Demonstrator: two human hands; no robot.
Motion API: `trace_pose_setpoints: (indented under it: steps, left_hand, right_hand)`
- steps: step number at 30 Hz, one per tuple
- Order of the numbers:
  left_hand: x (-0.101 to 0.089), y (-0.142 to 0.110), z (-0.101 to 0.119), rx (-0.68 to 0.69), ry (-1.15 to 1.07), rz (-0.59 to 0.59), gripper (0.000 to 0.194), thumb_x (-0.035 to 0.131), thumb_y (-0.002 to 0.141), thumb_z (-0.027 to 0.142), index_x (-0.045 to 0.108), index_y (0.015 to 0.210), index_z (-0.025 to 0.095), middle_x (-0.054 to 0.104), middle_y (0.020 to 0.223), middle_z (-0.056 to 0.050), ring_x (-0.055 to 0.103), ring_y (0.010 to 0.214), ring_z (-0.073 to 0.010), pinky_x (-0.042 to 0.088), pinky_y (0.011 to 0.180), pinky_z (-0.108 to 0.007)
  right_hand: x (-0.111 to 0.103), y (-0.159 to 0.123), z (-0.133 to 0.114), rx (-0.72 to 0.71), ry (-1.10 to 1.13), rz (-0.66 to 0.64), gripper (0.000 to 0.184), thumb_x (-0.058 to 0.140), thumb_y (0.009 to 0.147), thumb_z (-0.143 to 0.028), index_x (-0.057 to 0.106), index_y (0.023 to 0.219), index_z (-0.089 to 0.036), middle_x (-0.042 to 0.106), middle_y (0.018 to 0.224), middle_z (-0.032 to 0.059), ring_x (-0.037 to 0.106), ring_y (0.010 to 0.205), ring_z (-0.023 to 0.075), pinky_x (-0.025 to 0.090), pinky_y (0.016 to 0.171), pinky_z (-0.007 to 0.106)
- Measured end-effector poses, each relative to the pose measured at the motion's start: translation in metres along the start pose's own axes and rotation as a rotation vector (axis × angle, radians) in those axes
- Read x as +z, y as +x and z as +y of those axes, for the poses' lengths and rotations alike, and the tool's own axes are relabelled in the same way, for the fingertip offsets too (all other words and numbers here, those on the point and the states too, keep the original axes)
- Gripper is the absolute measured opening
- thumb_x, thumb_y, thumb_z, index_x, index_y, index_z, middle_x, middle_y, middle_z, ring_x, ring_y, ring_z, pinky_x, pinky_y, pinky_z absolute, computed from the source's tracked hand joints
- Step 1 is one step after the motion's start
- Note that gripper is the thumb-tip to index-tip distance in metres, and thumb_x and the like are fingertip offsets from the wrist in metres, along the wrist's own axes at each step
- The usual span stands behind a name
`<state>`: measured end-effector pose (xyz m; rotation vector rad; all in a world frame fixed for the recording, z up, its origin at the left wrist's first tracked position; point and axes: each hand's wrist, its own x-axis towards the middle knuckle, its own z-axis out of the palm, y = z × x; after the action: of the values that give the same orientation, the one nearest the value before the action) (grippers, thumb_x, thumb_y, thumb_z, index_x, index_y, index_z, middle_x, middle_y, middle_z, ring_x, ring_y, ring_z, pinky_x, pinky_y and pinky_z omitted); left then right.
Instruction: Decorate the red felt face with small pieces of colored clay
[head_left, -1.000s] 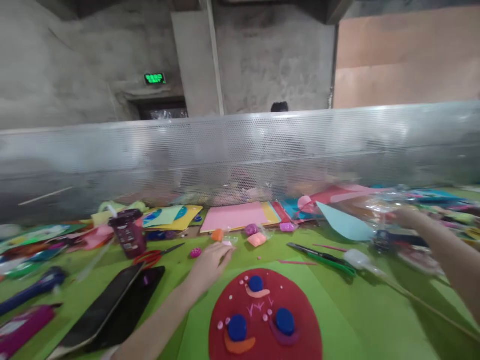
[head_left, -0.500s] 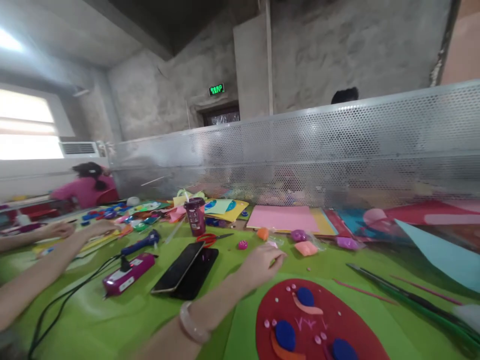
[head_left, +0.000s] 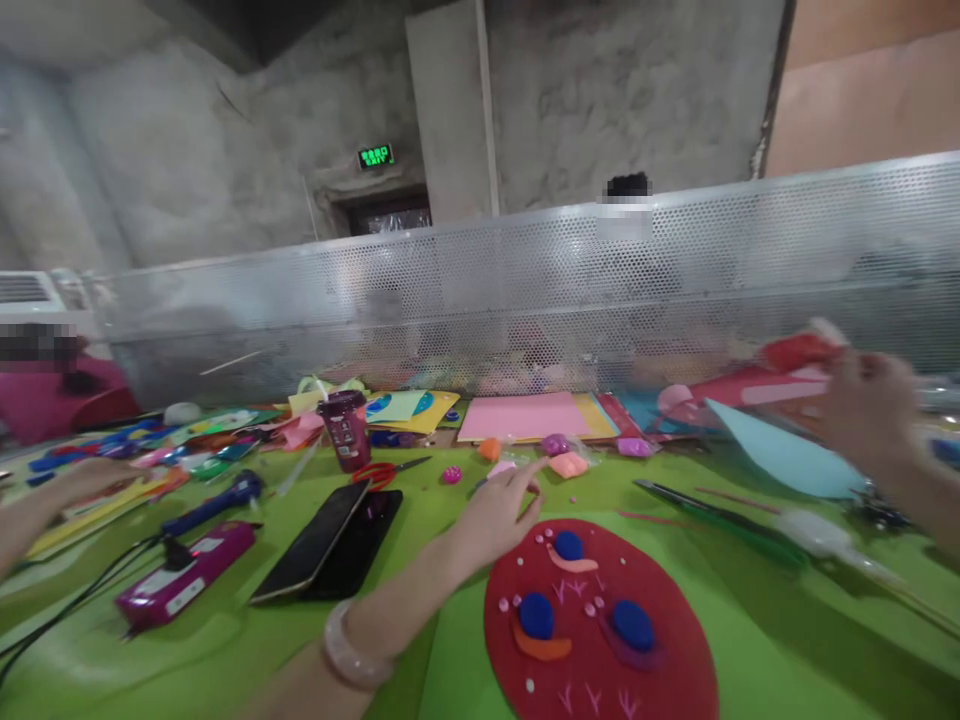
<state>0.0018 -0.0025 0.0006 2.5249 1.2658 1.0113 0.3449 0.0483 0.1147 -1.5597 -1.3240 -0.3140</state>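
Observation:
My left hand (head_left: 491,515), with a pale bangle on its wrist, hovers over the green table at the upper left of a red paper disc (head_left: 600,660). Its fingers are apart, and the index finger reaches toward a lump of peach clay (head_left: 568,465); I see nothing held. On the disc are blue clay rounds (head_left: 634,625), orange and pink curved strips and small pink dots. At the far right, my right hand (head_left: 874,405) is raised and blurred, its fingers closed on a red packet (head_left: 799,350) with a whitish end.
Left of my arm lie two phones (head_left: 319,545), a purple power strip (head_left: 187,570) and red-handled scissors (head_left: 382,472). A drink cup (head_left: 345,430) stands behind. Another person's arm (head_left: 60,505) reaches in at left. Dark tweezers-like tool (head_left: 697,510) lies right; a perforated metal screen (head_left: 525,300) runs behind.
The view has turned right. My right hand has come into sight with the red packet. My left hand's fingers have loosened and stretched toward the peach clay.

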Motion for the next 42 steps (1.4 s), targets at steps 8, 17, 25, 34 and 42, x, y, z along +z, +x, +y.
trace_pose_setpoints:
  steps: [8, 17, 25, 34, 42]
  left_hand:
    - [0.008, 0.000, 0.015, -0.086, -0.451, 0.211, 0.054, 0.059, 0.079, 0.034, 0.037, 0.126, 0.017, 0.051, 0.123, -0.014, 0.054, 0.106, -0.0216, 0.044, 0.090, -0.037]
    - [-0.002, -0.002, 0.020, -0.024, -0.202, 0.129, 0.026, 0.063, 0.073, 0.029, 0.056, 0.094, 0.016, 0.064, 0.086, -0.004, 0.058, 0.076, -0.0179, 0.046, 0.073, -0.032]
    - [-0.003, -0.002, 0.012, -0.127, -0.417, 0.068, 0.027, 0.063, 0.070, 0.025, 0.048, 0.091, 0.017, 0.056, 0.077, 0.001, 0.053, 0.066, -0.0135, 0.045, 0.064, -0.028]
    - [0.000, 0.000, 0.004, -0.293, -0.876, -0.148, 0.040, 0.067, 0.072, 0.029, 0.049, 0.105, 0.016, 0.063, 0.090, -0.005, 0.058, 0.061, -0.0108, 0.046, 0.059, -0.025]
    - [-0.084, -0.011, -0.030, -0.333, -0.709, -0.628, 0.041, 0.070, 0.067, 0.020, 0.059, 0.106, 0.020, 0.065, 0.089, -0.004, 0.064, 0.069, -0.0151, 0.048, 0.063, -0.028]
  right_hand:
    - [0.049, -0.144, -0.108, -0.490, 0.428, -0.546, 0.022, 0.042, 0.089, -0.025, 0.055, 0.072, -0.021, 0.062, 0.081, 0.0012, 0.059, 0.078, 0.0140, 0.050, 0.071, 0.027]
    - [0.039, -0.160, -0.095, -0.622, 0.509, -0.592, 0.025, 0.033, 0.091, -0.024, 0.049, 0.070, -0.021, 0.057, 0.089, 0.0090, 0.053, 0.090, 0.0221, 0.045, 0.084, 0.043]
    - [0.034, -0.162, -0.095, -0.544, 0.536, -0.674, 0.035, 0.028, 0.094, -0.029, 0.050, 0.067, -0.021, 0.058, 0.081, 0.0053, 0.057, 0.074, 0.0166, 0.049, 0.071, 0.032]
    - [0.038, -0.162, -0.088, -0.492, 0.496, -0.699, 0.036, 0.031, 0.092, -0.031, 0.050, 0.063, -0.021, 0.056, 0.076, 0.0052, 0.055, 0.071, 0.0180, 0.047, 0.070, 0.034]
    - [0.025, -0.161, -0.090, -0.555, 0.581, -0.685, 0.032, 0.034, 0.091, -0.036, 0.057, 0.074, -0.022, 0.061, 0.088, 0.0058, 0.059, 0.084, 0.0191, 0.047, 0.076, 0.034]
